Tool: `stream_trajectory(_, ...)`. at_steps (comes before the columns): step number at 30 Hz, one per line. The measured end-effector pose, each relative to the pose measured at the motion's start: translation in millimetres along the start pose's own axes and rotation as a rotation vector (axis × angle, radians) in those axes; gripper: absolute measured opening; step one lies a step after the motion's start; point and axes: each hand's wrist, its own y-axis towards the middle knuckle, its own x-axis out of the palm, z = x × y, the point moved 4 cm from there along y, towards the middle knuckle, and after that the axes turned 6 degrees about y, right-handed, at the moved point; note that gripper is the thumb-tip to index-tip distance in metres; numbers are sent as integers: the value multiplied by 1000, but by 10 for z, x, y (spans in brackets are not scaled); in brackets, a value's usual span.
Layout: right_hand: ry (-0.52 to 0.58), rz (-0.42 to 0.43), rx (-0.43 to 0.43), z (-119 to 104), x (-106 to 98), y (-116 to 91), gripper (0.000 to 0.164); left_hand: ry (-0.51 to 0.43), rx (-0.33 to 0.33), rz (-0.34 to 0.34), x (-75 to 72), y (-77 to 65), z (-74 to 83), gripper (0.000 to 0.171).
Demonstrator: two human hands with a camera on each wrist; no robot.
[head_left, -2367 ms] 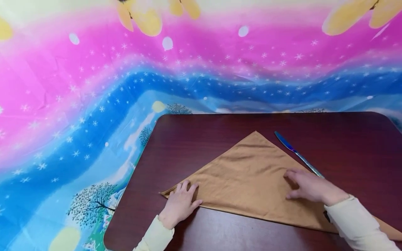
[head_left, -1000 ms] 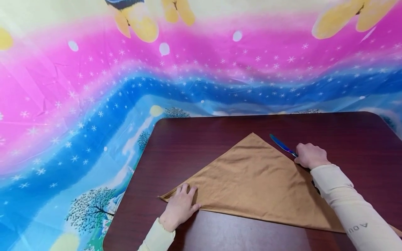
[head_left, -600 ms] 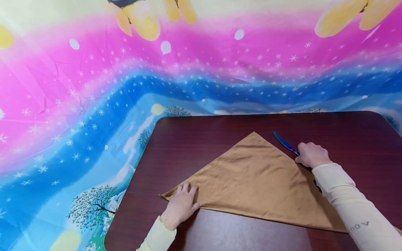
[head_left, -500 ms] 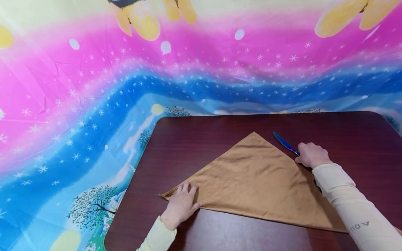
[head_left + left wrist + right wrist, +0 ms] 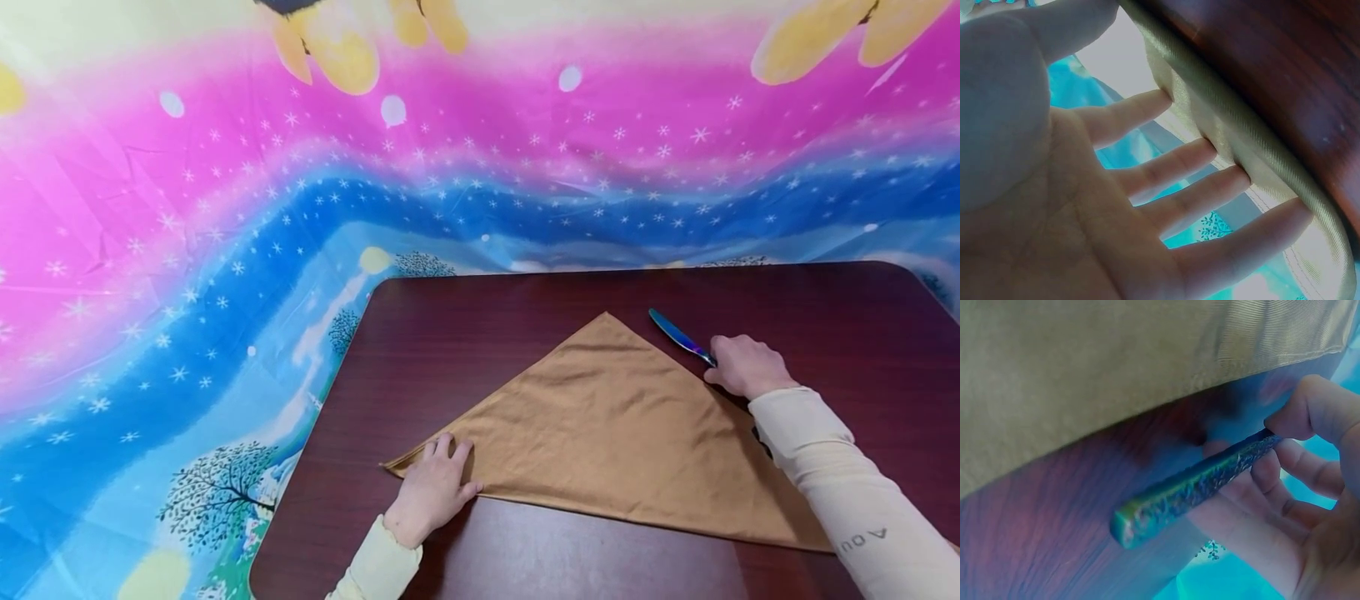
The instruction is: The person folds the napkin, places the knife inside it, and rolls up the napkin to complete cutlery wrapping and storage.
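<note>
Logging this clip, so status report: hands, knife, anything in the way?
Left hand on brown cloth, near its left corner. Right hand pinching knife by the handle. Possible snag: cloth lies close alongside knife.

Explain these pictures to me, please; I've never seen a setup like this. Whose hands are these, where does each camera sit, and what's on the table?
There is no machine here: these are a person's own bare hands. The wide picture comes from a camera on the head, looking forward and down. The two close-ups come from cameras on the wrists, one per hand.

On the dark reddish table lies a brown cloth in a triangle shape, with a colourful printed backdrop behind. The left hand rests on the cloth near its left corner, fingers spread. The right hand holds a shiny bluish knife beside the cloth's right edge; its wrist view shows the patterned handle up close.
</note>
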Motion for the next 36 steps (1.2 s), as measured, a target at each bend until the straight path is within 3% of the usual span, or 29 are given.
stream_trajectory(10, 31, -24, 4, 23, -35, 1, 24, -24, -13, -24, 5, 5, -11, 59)
stream_trajectory(21, -18, 22, -43, 42, -35, -12, 25, -44, -15, -23, 28, 14, -53, 60)
stream_trajectory(29, -26, 37, -56, -7, -28, -41, 28, -42, 0, 64, -20, 16, -146, 50)
stream_trajectory(36, -36, 68, -74, -130, -59, -86, 29, -49, -49, 37, 3, -19, -184, 49)
